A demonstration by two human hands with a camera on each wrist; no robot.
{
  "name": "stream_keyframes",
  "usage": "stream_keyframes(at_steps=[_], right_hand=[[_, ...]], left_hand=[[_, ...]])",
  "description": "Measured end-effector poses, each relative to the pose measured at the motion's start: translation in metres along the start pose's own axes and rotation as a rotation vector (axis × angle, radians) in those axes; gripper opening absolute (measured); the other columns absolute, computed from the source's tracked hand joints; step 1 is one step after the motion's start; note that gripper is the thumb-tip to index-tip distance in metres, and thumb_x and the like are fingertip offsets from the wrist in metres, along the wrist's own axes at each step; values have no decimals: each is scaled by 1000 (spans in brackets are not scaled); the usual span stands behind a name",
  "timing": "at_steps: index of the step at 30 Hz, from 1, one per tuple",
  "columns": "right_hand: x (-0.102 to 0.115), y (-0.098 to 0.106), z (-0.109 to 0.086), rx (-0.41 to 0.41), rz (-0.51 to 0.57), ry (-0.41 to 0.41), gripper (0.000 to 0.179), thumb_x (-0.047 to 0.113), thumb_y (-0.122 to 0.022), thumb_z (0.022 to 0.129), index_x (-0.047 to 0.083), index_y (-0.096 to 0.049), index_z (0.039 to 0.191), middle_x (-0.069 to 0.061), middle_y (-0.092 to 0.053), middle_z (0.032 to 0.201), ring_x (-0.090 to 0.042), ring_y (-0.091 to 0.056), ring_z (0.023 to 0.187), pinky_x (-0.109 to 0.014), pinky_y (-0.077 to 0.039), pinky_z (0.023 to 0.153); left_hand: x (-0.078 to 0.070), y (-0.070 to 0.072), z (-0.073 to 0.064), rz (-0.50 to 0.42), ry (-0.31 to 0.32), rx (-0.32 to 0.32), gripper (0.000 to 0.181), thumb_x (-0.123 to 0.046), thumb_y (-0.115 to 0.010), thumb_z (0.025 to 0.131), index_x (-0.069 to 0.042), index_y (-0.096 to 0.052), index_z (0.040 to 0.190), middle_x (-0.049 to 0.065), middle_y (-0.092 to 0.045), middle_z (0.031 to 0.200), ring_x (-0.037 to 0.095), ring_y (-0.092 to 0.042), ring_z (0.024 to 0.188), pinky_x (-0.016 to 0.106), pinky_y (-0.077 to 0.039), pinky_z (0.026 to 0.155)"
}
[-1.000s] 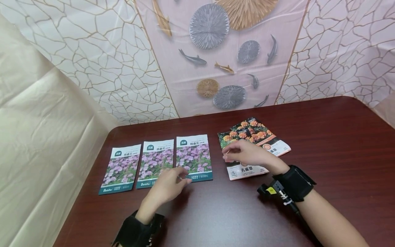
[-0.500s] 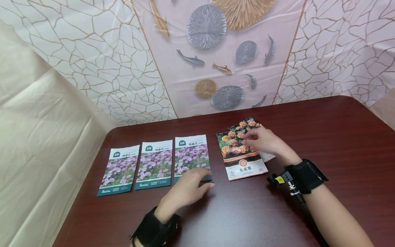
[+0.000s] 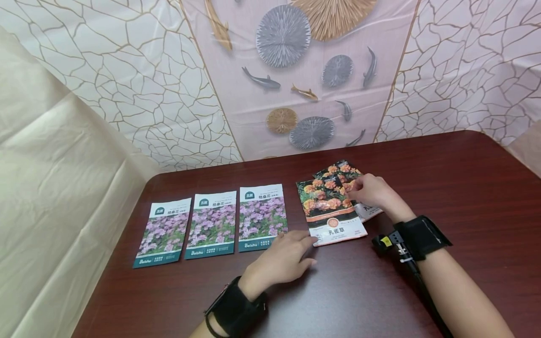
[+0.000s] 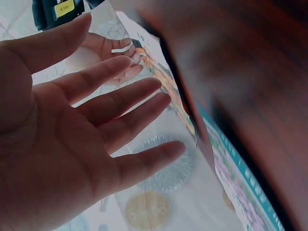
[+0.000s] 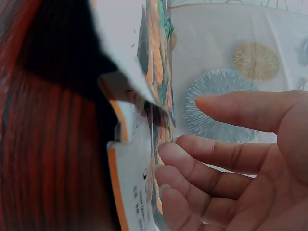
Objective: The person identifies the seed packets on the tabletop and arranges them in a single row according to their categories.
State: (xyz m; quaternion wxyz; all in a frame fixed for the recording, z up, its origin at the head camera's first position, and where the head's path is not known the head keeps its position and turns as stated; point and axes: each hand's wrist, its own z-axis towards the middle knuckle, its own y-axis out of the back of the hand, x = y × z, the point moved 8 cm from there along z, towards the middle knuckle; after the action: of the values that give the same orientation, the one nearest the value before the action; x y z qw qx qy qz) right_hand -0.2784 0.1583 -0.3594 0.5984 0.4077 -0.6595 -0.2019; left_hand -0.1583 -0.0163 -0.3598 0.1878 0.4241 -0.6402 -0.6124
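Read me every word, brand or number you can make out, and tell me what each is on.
"Beishu": foot of left purple packet, middle purple packet and right purple packet.
"格桑花": top of those three.
"孔雀草": front orange packet.
"孔": rear orange packet; rest hidden.
Too small or blurred: other packet print, yellow tag at the right wrist.

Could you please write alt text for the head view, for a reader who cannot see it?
A person's left hand is at the near left corner of the front of two overlapping orange-flower packets, the right hand at the rear one. Three purple-flower packets lie in a row to the left on a dark red table.
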Motion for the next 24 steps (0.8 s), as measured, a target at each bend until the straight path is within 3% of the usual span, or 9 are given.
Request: stream_keyframes(at_steps=[8,15,24], right_hand=[[-8,-9,5,34,12,-27,20,15,-60,86,4,-57,70,-3,-47,63,-15,-37,51,-28,-30,48],[-5,-15,5,54,53,-40,20,13,-62,85,2,-59,67,-5,-54,58,-16,-53,51,-28,-40,47],[-6,-18,6,54,90,-59,12,5,-56,86,0,-58,75,-10,-58,63,-17,-55,49,-28,-42,45]], left_hand=[[1,-15,5,-23,49,85,48,-34,-53,92,-16,-45,136,4,-39,141,18,-30,131,53,-20,105],[1,-18,5,13,61,111,49,-36,-52,92,-16,-45,136,3,-37,143,19,-28,132,53,-17,105],[-1,-17,3,41,66,125,50,-37,-52,92,-16,-44,137,2,-34,144,19,-25,134,54,-14,106]])
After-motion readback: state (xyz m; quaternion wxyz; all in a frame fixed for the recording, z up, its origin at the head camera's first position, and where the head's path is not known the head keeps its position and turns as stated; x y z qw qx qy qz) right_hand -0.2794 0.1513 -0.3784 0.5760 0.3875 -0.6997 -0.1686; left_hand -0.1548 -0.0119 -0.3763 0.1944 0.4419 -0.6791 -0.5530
